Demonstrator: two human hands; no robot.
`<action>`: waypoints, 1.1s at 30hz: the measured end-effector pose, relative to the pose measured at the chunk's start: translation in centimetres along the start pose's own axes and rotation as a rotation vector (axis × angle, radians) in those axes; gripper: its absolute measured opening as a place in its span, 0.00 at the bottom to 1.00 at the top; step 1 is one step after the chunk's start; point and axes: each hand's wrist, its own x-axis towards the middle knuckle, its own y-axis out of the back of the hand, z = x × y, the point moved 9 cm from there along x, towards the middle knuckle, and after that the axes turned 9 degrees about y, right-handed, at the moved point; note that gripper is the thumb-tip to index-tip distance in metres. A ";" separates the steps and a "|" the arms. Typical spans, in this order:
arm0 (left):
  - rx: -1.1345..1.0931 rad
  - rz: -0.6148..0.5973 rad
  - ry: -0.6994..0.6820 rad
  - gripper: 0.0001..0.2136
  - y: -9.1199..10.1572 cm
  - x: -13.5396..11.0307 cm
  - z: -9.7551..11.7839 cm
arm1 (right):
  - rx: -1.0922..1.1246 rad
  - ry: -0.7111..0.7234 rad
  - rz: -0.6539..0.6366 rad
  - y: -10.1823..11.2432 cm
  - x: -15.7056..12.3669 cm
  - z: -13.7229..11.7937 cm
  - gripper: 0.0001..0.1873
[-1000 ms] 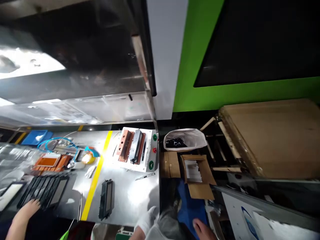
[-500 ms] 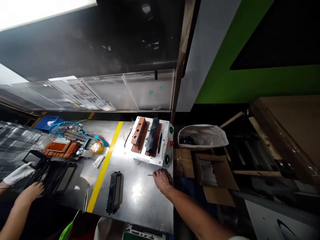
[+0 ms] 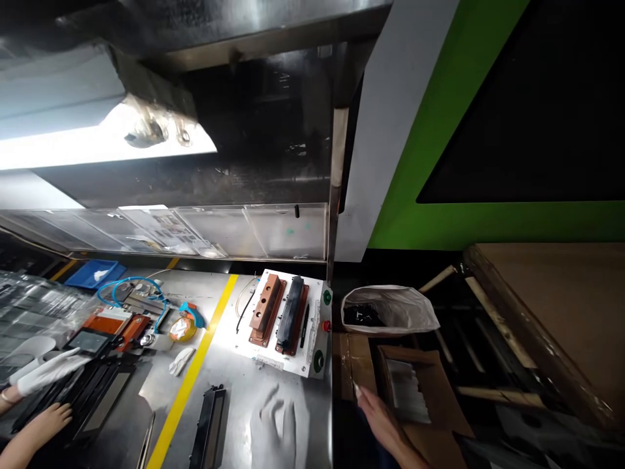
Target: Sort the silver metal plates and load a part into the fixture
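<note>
My left hand [image 3: 276,422], in a white glove, hovers low over the steel table [image 3: 244,384]. It is smeared by motion, and its fingers look spread with nothing in them. My bare right hand [image 3: 377,412] is past the table's right edge, over a cardboard box [image 3: 415,397]. Its fingers are pressed together, and a thin pale tip shows at their end. A long black frame part [image 3: 208,426] lies left of my left hand. Behind it stands a white fixture box [image 3: 288,322] carrying copper blocks, a black bar and coloured buttons.
A co-worker's bare hand [image 3: 43,420] and gloved hand [image 3: 49,371] handle black frames at the far left. Nearby are an orange fixture [image 3: 110,324], blue hose, a tape roll [image 3: 180,329] and a blue tray [image 3: 92,273]. A bag of black scraps [image 3: 388,309] sits right of the table.
My right hand has left the table near the small metal tool and moved right, over the cardboard box. My gloved left hand has swept in over the table. The view has tilted upward.
</note>
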 end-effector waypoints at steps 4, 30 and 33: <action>0.044 0.027 -0.110 0.14 -2.4 8.1 4.5 | 0.009 0.253 0.160 6.2 7.3 -9.8 0.26; 0.195 -0.271 0.004 0.24 -9.0 14.9 4.7 | -0.676 0.558 0.060 8.0 15.1 -25.8 0.20; 0.235 -0.306 0.011 0.25 -9.0 15.0 4.9 | -0.681 0.547 0.067 8.0 15.3 -26.0 0.20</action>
